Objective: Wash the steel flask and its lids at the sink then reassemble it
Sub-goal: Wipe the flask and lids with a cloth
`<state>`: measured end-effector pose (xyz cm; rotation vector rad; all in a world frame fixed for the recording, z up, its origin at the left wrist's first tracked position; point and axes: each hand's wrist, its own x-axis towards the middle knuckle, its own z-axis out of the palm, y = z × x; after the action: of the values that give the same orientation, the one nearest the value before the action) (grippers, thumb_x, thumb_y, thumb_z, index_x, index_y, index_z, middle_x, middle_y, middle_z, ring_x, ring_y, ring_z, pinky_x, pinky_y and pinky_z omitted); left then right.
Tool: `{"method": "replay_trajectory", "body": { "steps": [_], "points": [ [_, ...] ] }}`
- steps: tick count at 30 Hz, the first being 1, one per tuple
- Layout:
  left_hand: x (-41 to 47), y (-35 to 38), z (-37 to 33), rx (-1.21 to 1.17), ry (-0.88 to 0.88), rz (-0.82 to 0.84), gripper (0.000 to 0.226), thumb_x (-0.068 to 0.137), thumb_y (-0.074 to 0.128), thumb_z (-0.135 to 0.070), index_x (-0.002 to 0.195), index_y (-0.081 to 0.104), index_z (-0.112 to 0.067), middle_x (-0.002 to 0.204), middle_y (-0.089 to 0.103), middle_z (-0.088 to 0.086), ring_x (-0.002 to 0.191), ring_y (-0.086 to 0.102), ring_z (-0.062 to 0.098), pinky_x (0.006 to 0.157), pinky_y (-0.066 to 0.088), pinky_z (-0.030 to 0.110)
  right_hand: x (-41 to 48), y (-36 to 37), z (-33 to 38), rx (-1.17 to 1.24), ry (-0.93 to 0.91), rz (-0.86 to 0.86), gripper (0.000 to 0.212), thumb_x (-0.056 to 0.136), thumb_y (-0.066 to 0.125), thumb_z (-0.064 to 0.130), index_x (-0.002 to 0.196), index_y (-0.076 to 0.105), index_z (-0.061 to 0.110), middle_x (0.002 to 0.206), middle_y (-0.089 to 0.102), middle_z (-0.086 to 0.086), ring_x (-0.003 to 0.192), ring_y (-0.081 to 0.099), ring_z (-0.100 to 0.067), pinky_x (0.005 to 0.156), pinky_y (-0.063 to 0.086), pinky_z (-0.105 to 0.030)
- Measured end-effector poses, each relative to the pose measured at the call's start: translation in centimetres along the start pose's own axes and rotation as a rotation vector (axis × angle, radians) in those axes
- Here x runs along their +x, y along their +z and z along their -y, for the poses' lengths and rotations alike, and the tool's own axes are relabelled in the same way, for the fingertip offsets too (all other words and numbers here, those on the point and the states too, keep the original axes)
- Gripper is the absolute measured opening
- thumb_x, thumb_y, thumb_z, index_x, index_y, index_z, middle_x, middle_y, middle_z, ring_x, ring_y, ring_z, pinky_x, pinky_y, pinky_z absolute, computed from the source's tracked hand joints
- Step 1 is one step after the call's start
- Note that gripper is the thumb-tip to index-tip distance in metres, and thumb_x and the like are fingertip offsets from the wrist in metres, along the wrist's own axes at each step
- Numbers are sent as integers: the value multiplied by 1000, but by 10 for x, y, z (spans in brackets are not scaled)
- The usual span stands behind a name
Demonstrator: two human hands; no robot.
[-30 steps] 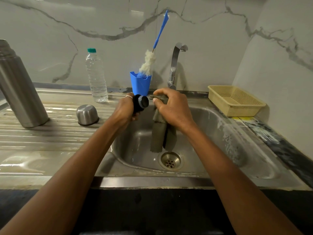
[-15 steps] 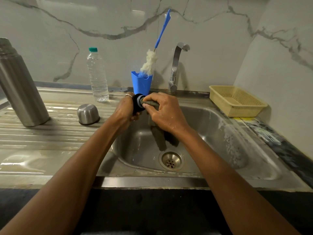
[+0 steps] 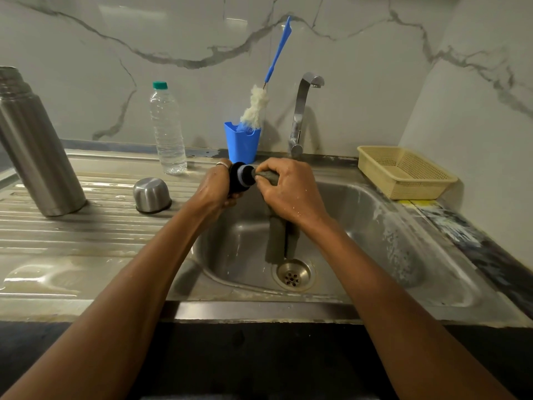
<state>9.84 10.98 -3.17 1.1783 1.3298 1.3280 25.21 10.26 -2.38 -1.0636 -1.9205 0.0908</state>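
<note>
My left hand (image 3: 217, 188) grips the black inner stopper lid (image 3: 240, 179) over the back of the sink basin (image 3: 360, 226). My right hand (image 3: 288, 192) holds a grey-green scrub cloth (image 3: 281, 241) and presses its upper end against the stopper, while the rest of the cloth hangs down toward the drain (image 3: 294, 275). The steel flask (image 3: 37, 151) stands open and upright at the far left of the drainboard. Its steel cup lid (image 3: 151, 194) sits upside down on the drainboard between the flask and the sink.
A clear water bottle (image 3: 168, 131) stands behind the drainboard. A blue cup (image 3: 242, 145) with a bottle brush (image 3: 255, 108) sits left of the tap (image 3: 301, 111). A beige basket (image 3: 403, 171) rests at the back right. Soap smears the basin's right wall.
My right hand with the cloth moved from beside the stopper onto it and has kept rubbing there. The hanging cloth swung slightly. The left hand has stayed in place.
</note>
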Motion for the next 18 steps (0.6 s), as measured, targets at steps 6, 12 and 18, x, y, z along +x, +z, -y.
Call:
{"method": "replay_trajectory", "body": {
  "steps": [6,12,18],
  "points": [
    [-3,1,-3,1,-3,-11,33,108,26,-28,94,54,-18,78,55,6,67,47,15,56,37,25,-3,1,4,15,-13,95,12,81,72,21,92,77,17,84,73,3,77,66,-9,76,59,-35],
    [-2,-1,-1,54,20,-3,32,107,27,-28,95,55,-18,79,57,8,67,49,16,54,39,25,0,0,4,24,-39,16,15,87,71,18,101,77,16,95,73,1,85,65,-10,81,57,-28],
    [-1,-1,-2,73,25,-37,35,108,25,-31,93,55,-20,81,57,7,73,50,17,60,42,27,-4,2,8,19,-27,126,14,86,72,19,97,78,15,90,75,0,81,67,-10,80,58,-30]
  ]
}}
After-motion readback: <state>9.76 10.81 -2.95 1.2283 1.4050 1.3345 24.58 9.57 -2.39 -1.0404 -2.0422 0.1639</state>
